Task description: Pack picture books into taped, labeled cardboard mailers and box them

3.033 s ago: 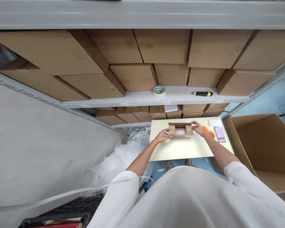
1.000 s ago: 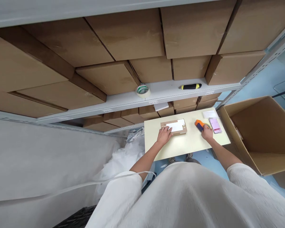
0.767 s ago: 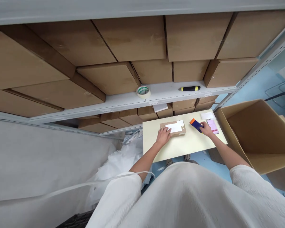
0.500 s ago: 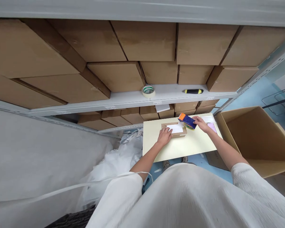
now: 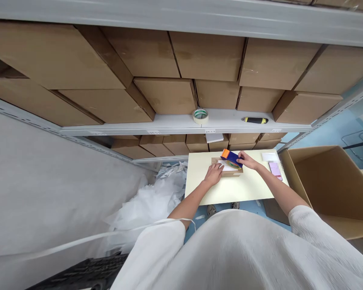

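Note:
A small brown cardboard box (image 5: 231, 174) lies on the cream tabletop (image 5: 205, 193), with a white paper (image 5: 229, 166) on its upper face. My left hand (image 5: 213, 174) rests on the box's left part, fingers stretched out over the paper's edge. In my right hand (image 5: 246, 159) is a blue and orange tape dispenser (image 5: 231, 157), gripped at its right end. The dispenser is tilted above the box, and part of a tape roll shows at its lower side. Whether it touches the paper I cannot tell.
A phone (image 5: 275, 170) and a white sheet (image 5: 269, 156) lie at the table's right. A large open carton (image 5: 329, 177) stands beside it. The shelf ahead holds several boxes, a masking tape roll (image 5: 200, 117) and a utility knife (image 5: 255, 120). White wrapping material (image 5: 151, 205) is heaped at left.
My right hand has moved the tape dispenser left and over the box. My left hand stays on the box. The camera view has shifted slightly.

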Available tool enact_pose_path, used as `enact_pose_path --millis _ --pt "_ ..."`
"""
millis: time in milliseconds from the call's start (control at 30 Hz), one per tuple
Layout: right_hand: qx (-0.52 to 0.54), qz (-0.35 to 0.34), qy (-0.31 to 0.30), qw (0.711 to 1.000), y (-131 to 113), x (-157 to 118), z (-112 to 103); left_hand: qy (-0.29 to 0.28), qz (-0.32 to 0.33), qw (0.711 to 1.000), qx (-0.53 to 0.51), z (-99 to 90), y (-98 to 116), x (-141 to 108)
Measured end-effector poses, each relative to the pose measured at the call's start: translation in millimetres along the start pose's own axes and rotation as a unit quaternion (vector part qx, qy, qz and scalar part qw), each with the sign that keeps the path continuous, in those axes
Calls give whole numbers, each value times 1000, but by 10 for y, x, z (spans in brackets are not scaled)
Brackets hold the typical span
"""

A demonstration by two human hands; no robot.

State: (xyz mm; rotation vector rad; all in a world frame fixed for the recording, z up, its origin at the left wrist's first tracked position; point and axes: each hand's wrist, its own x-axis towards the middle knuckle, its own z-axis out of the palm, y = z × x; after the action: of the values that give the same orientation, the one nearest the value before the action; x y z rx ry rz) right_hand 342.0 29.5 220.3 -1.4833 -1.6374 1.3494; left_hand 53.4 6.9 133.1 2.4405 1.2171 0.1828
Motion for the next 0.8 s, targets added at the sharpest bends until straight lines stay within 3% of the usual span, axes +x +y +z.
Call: enact_pose_path --millis 233,367,500,567,633,733,800 --pt "-192 6 2 981 -37 -106 -70 -8 -4 1000 0 -15 8 17" --pt "-208 -9 -4 978 -12 -121 -135 -3 -13 1000 -27 -49 1 23" --pt "-198 -12 -9 980 39 -135 -182 44 -46 984 -166 -150 -27 91" --pt "-192 -14 -10 981 66 -136 -192 101 -109 950 -275 -227 -18 174" --pt "-186 -17 -7 982 93 -131 -195 143 -184 892 -388 -310 19 281" --pt "-183 -22 -6 983 122 -121 -197 131 -263 792 -535 -423 118 437" --pt "-187 -24 -10 982 130 -118 -199 124 -281 757 -577 -483 193 505"
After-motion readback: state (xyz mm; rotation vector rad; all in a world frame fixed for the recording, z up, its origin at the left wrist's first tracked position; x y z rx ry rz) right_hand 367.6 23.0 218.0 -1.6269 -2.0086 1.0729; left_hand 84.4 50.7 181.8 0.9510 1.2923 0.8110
